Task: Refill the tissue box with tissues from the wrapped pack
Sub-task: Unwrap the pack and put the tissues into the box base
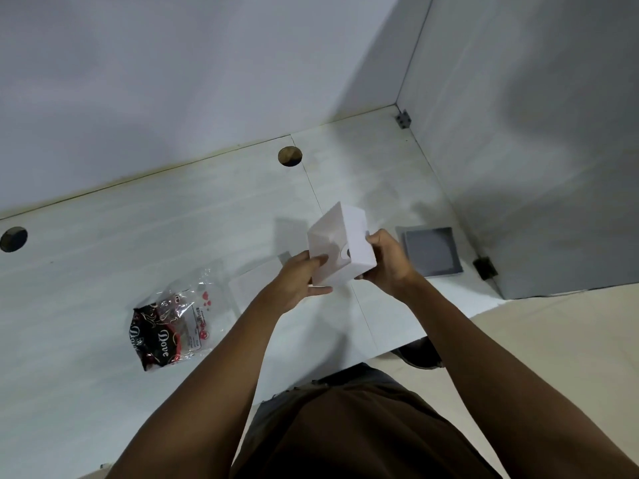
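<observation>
White tissue box (340, 243) above the table (103, 257), clamped between left hand (297, 283) and right hand (387, 262).

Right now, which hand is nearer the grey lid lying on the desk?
Right. The right hand grips the white tissue box just beside the grey lid; the left hand holds the box's far side.

Head-worn view, down over desk (173, 236)
</observation>
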Available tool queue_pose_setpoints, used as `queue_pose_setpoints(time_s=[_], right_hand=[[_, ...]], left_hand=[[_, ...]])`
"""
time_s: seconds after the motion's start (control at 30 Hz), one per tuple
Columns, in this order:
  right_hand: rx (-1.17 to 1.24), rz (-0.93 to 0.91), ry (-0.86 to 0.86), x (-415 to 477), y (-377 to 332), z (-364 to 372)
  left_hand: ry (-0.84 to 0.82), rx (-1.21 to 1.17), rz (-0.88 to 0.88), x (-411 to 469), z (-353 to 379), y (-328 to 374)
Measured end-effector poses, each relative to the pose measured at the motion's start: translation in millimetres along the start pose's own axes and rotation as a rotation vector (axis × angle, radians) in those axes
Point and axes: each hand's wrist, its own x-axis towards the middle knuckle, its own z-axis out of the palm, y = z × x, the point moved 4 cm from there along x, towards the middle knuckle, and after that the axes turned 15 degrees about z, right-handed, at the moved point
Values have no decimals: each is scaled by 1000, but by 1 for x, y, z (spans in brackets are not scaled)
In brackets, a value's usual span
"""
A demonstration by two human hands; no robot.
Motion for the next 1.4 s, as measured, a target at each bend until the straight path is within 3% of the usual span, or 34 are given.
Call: queue_pose_setpoints(time_s=[0.17,0.3,0.57,0.8,0.87,0.97,1.07,1.17,1.23,1.4], right_hand=[[-235,9,189,-2,8,-18],[-514,-84,369,-3,10,-30],[-915,11,700,22,8,-38],[-978,50,742,29,14,-37],[-955,-13,820,22,12,-35],[-907,-303,954,-3,7,-13],[-918,-492,787,-15,16,34],[-964,-387,462,-4,39,88],[-1047,-266,365,9,52,117],[-1146,49,485,49,71,144]], left_hand=[[303,360,141,9,6,-4],[336,629,251,16,6,-10],[180,613,128,28,8,-36],[92,606,87,28,4,-24],[118,544,141,20,-3,-12],[275,389,245,-3,-32,5],[519,328,289,-34,-79,3],[646,362,178,-59,-122,-24],[631,463,85,-67,-138,-42],[511,628,69,-74,-136,-57]])
